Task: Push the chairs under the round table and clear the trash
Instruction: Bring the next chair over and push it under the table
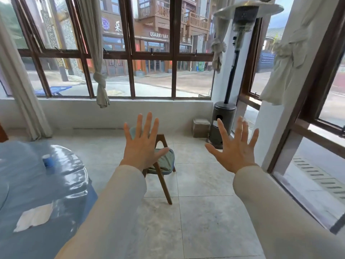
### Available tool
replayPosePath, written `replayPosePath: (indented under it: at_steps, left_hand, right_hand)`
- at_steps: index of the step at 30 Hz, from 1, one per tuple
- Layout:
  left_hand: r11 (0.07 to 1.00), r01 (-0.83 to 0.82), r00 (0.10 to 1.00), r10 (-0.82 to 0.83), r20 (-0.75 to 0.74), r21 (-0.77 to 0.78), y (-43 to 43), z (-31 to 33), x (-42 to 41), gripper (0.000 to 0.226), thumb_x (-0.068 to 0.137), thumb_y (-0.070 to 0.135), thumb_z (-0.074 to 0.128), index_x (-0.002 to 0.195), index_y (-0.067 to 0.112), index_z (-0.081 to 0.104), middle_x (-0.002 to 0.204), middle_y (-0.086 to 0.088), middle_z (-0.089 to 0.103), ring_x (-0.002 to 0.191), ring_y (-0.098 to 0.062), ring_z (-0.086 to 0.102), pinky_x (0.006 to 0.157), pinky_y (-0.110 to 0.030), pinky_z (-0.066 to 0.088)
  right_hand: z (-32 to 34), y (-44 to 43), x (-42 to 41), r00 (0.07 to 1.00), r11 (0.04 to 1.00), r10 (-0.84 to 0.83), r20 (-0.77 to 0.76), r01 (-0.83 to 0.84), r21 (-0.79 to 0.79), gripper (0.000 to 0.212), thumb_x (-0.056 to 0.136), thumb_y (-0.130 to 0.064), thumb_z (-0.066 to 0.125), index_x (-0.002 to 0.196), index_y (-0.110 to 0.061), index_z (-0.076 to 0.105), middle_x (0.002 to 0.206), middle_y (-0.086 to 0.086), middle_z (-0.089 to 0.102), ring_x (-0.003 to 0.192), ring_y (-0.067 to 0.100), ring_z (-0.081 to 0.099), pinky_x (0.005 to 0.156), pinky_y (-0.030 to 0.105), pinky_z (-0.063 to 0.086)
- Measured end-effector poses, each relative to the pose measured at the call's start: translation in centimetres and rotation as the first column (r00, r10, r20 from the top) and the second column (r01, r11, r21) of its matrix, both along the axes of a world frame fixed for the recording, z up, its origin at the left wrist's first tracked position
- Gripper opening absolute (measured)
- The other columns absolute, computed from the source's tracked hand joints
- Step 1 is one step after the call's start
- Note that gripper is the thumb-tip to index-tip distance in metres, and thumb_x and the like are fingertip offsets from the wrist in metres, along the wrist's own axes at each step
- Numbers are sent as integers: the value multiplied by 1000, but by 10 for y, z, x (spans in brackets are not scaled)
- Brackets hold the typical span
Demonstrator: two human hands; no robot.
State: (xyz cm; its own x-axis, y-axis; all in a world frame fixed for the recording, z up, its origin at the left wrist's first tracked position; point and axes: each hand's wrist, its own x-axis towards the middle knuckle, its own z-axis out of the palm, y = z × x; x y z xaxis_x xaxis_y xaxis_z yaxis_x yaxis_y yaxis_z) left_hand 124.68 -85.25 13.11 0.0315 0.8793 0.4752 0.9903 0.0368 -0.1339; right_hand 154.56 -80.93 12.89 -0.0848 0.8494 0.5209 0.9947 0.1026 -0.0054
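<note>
A wooden chair (164,165) with a grey-green cushion stands on the tiled floor, away from the round table (61,184), which fills the lower left under a blue cloth and clear plastic cover. On the table lie a crumpled white tissue (34,217) and a small blue cup (48,160). My left hand (141,144) is raised in front of the chair, fingers spread, holding nothing and hiding part of the chair's back. My right hand (235,146) is held up to the right of the chair, also spread and empty.
A tall patio heater (224,116) stands in the far right corner with a small grey box (201,127) beside it. Large windows with tied curtains (100,81) line the far and right walls. Light tiled floor surrounds the chair.
</note>
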Motion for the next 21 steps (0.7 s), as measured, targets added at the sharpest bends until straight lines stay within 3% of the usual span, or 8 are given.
replayPosePath:
  at_steps: [9,21]
  left_hand:
    - [999,23,1000,-22,6,-31,193,16,-28,104,89,82,26,158,21,-24,162,-6,-39,150,-37,-30,118,-71,-6]
    - [994,14,999,-10,38,-108,452,-14,17,103,91,79,32,158,24,-23,161,-8,-40,150,-35,-31,118,-71,-4]
  right_hand:
    - [16,173,-44,999,1000,19,-39,-19,3,88,85,-87,16,152,-46,-23,164,17,-23,152,38,-17,115,63,-16]
    - [-6,438,8,1000,1000,4,-24,-4,9,89,81,-91,9,151,-47,-25,164,16,-22,152,39,-17,116,66,-14]
